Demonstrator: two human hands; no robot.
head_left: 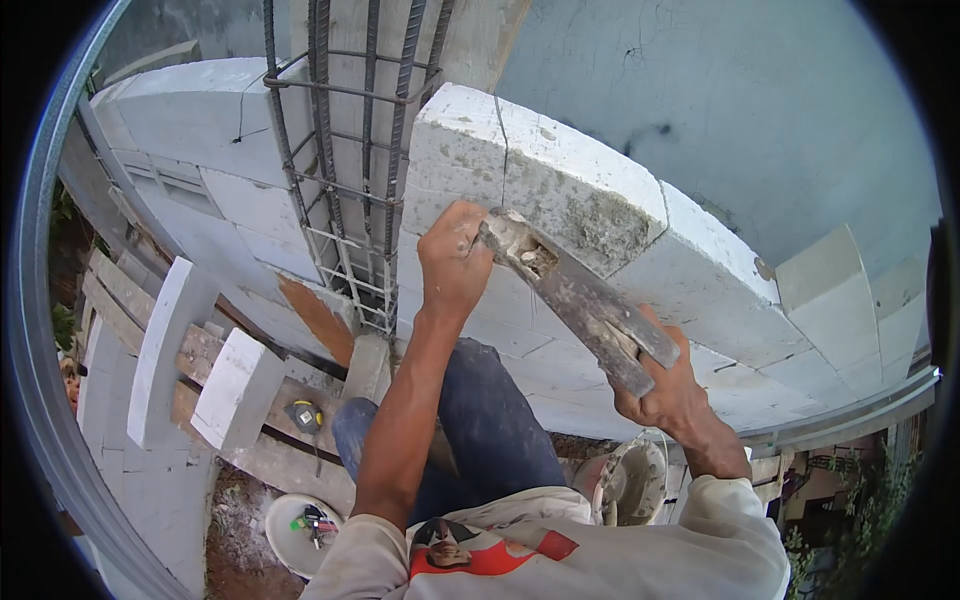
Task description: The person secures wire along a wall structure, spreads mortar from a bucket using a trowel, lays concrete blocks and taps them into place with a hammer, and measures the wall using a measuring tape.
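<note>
My left hand [455,258] is closed round the upper end of a short, mortar-crusted channel-shaped bar [585,305]. Fingers of my right hand [672,385] wrap its lower end. The bar slants down to the right, has a hollow near its upper end, and looks split into two edges at the lower one. Its exact kind is unclear. Just beyond it stands a wall of white blocks, where a top block [540,190] has grey mortar smeared on its face. A thin wire [503,150] hangs over that block beside my left hand.
A rebar cage [355,150] rises left of the blocks. Loose white blocks [238,390] and a tape measure [303,416] lie on wooden planks [270,455]. Below are a pail of small items [290,545] and a mortar-stained bucket [640,480]. A grey wall [720,100] stands behind.
</note>
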